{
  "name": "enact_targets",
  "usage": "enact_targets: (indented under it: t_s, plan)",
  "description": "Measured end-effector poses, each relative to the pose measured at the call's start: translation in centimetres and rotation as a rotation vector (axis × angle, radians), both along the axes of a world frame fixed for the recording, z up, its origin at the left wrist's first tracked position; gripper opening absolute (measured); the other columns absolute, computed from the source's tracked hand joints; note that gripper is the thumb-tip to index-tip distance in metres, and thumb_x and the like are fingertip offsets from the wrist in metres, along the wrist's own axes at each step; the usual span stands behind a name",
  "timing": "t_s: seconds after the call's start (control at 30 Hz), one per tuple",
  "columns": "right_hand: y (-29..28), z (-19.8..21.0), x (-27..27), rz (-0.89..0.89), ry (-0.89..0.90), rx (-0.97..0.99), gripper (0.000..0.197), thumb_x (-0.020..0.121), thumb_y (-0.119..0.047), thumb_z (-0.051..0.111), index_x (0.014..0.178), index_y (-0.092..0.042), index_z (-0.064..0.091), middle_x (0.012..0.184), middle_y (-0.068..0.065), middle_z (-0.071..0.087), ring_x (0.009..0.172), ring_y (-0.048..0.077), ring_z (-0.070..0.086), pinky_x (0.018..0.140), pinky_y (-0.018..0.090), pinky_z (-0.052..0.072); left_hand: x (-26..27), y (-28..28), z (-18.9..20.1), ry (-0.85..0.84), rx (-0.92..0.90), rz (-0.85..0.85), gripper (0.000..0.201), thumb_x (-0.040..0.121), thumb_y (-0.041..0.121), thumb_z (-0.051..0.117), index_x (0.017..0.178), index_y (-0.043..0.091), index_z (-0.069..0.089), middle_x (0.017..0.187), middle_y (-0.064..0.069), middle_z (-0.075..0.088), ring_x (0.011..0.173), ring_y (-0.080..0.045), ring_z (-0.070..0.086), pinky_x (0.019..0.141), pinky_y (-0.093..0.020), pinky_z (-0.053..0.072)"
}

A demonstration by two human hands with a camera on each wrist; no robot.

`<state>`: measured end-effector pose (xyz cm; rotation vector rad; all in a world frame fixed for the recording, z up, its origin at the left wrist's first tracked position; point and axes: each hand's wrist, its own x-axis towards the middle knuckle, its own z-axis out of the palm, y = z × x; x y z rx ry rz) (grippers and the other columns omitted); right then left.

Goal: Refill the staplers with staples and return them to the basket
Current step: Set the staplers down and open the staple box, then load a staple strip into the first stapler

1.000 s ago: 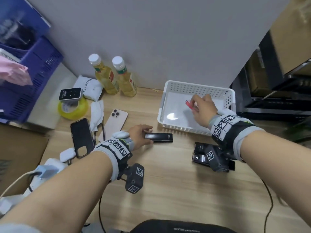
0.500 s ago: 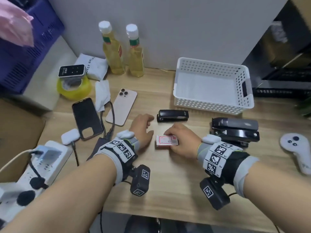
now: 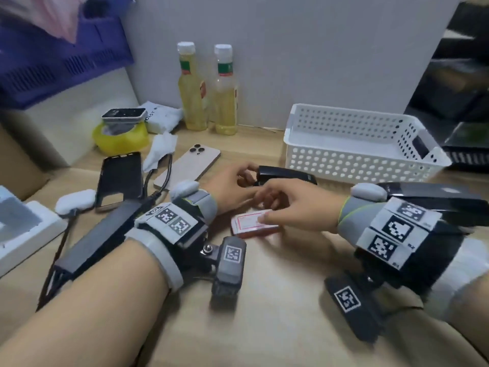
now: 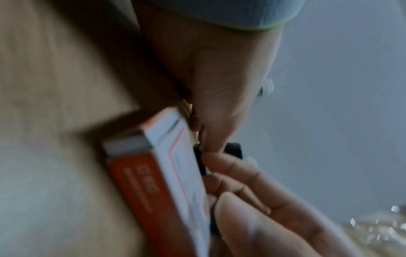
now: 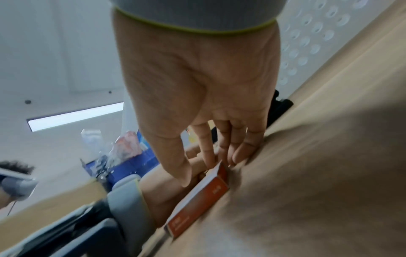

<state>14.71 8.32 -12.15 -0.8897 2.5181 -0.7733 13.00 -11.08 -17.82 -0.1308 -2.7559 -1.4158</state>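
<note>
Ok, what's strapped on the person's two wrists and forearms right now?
Both forearms are bare. The left hand and right hand each wear a grey cuff edged yellow-green, a black band with square black-and-white markers, and a tagged black camera block hanging beneath.

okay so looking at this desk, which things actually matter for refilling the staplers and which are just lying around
For the job: staple box, small black stapler, larger staplers, white basket.

Just lying about: two bottles, two phones, yellow tape roll, tissue, power strip.
</note>
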Motion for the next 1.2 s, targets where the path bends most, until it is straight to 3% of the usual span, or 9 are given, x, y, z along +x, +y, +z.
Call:
enact_targets:
  t_s: [0.1,0.23,0.43,0.53,0.6,0.7,0.8,0.97,1.2]
  plan:
    - [1.3,-0.6,1.0,-0.133,-0.002,-0.075,0.031,0.086,-0.027,0.070,0.116,-0.020,0.064,0.107,-0.002,0.068,0.092,0.015,0.065,0.090,0.032,0.054,0.8,0.1,-0.7,0.013,0.003,0.049,0.036,0.080,0.030,0.079,0.114,0.024,0.067,0.103,0.001,0.073,0.098,-0.011,0.068,0.098,-0.038,0.053]
    - [4.2,0.0,4.0,-0.307,-0.141,-0.269,0.025,0.091,-0.017,0.065,0.116,-0.016,0.064,0.113,0.007,0.066,0.090,0.019,0.062,0.088,0.041,0.057,3.7,1.7,0.5,0.034,0.044,0.187,0.036,0.085,0.027,0.075,0.119,0.030,0.064,0.116,0.003,0.069,0.107,-0.009,0.064,0.101,-0.031,0.049]
    - [4.6,0.3,4.4,-0.413,0.058,-0.370,0.030,0.090,-0.014,0.061,0.119,-0.021,0.057,0.104,-0.002,0.060,0.082,0.013,0.057,0.066,0.024,0.047,4.2,1.8,0.7,0.005,0.022,0.203,0.037,0.086,0.029,0.075,0.121,0.030,0.064,0.114,0.003,0.069,0.105,-0.011,0.065,0.094,-0.024,0.051]
    - [2.3,0.6,2.9,-0.403,0.206,-0.298,0.041,0.086,-0.013,0.061,0.124,-0.026,0.056,0.121,0.000,0.054,0.109,0.018,0.056,0.093,0.033,0.051,3.5,2.0,0.8,0.012,0.052,0.191,0.030,0.085,0.030,0.076,0.113,0.023,0.069,0.101,0.002,0.070,0.087,-0.006,0.065,0.066,-0.006,0.047]
    - [0.4,0.6,1.2,-0.409,0.292,-0.194,0.051,0.082,-0.016,0.063,0.130,-0.029,0.053,0.130,0.000,0.051,0.119,0.020,0.051,0.105,0.038,0.044,2.2,1.7,0.8,0.035,0.057,0.176,0.028,0.082,0.033,0.078,0.108,0.022,0.074,0.095,0.003,0.073,0.085,-0.010,0.067,0.071,-0.011,0.049]
    - [-2.4,0.1,-1.1,-0.399,0.212,-0.168,0.055,0.081,-0.021,0.069,0.132,-0.029,0.052,0.123,-0.002,0.058,0.112,0.019,0.057,0.099,0.032,0.047,0.9,0.7,0.6,0.054,0.081,0.128,0.020,0.078,0.035,0.081,0.095,0.025,0.078,0.087,0.001,0.076,0.079,-0.013,0.067,0.080,-0.029,0.051]
    - [-3.5,-0.4,-1.5,-0.386,0.220,-0.171,0.046,0.081,-0.015,0.070,0.122,-0.032,0.061,0.109,-0.004,0.065,0.098,0.016,0.063,0.085,0.024,0.049,1.0,0.3,0.6,0.085,0.100,0.069,0.016,0.079,0.030,0.081,0.092,0.021,0.078,0.086,0.001,0.076,0.077,-0.009,0.064,0.081,-0.028,0.050]
    - [-2.9,1.8,-1.0,-0.323,0.318,-0.271,0.036,0.093,-0.012,0.057,0.117,-0.034,0.071,0.094,-0.008,0.067,0.083,0.011,0.060,0.085,0.024,0.049,1.7,-1.1,0.9,0.148,0.033,0.016,0.015,0.084,0.028,0.077,0.094,0.018,0.077,0.087,0.004,0.076,0.083,-0.012,0.069,0.082,-0.024,0.051]
    - [3.4,0.4,-1.1,-0.830,0.300,-0.755,0.028,0.093,-0.011,0.047,0.092,-0.031,0.066,0.103,-0.001,0.063,0.099,0.021,0.062,0.096,0.046,0.052,1.2,-1.5,1.1,0.153,-0.009,0.015,0.009,0.086,0.025,0.075,0.095,0.024,0.075,0.087,0.008,0.076,0.087,-0.009,0.070,0.083,-0.020,0.051]
